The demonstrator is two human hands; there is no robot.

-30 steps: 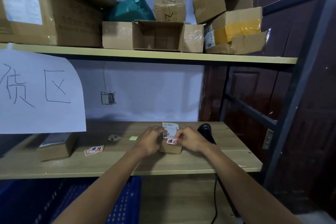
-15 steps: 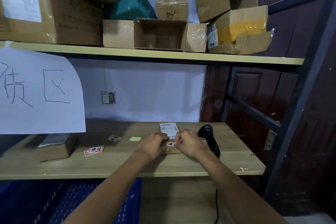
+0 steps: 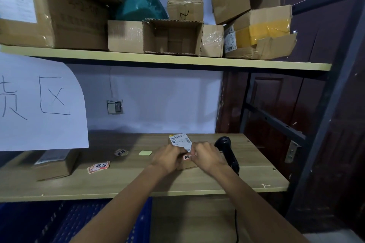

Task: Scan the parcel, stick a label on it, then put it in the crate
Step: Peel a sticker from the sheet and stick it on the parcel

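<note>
A small cardboard parcel with a white shipping slip on top lies on the wooden shelf, mostly hidden by my hands. My left hand rests on its left side. My right hand pinches a red-and-white label against the parcel's near edge. The black barcode scanner lies just right of my right hand. The blue crate sits below the shelf at the lower left.
Loose red-and-white labels and another label lie left of my hands, beside a yellow-green note. A second cardboard box stands at the shelf's left under a hanging paper sign. Boxes fill the upper shelf.
My hands stay on the parcel, the fingers pressing closer around the label at its near edge. The camera has tilted a little, so the whole scene sits slightly lower in view.
</note>
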